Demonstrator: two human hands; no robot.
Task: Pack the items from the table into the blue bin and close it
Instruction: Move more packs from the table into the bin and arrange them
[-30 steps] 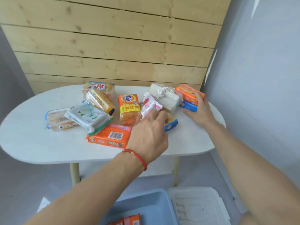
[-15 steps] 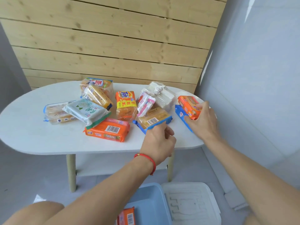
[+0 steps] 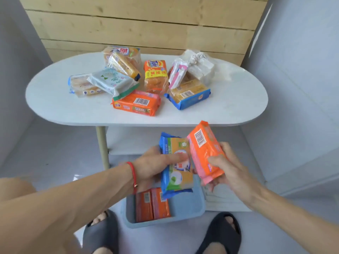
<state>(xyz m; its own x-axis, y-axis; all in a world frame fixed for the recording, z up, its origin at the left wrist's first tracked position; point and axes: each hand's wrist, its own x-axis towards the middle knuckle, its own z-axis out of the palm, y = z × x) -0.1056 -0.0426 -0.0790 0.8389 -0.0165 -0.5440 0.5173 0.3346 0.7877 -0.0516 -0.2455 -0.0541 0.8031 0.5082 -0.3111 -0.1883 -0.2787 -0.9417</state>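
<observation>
My left hand [image 3: 156, 162] grips a blue packet [image 3: 176, 173] and my right hand [image 3: 225, 167] grips an orange packet [image 3: 205, 149]; both packets hang side by side above the open blue bin [image 3: 183, 208] on the floor. Two orange packets [image 3: 152, 204] lie inside the bin. Its white lid [image 3: 223, 200] lies on the floor to the right of it. On the white table [image 3: 229, 99] remain several packets: an orange one [image 3: 135, 103], a blue-edged one [image 3: 189, 94], a Tide pack [image 3: 156, 76], a pale green pack [image 3: 111, 83] and white soap bars [image 3: 198, 66].
The table stands against a wooden plank wall, with a grey wall close on the right. A table leg [image 3: 102, 145] stands left of the bin. My feet in dark slippers [image 3: 220, 233] flank the bin's near side.
Both hands left the table and came down over the bin, the right carrying the orange packet, the left now holding the blue one. The view tilted downward.
</observation>
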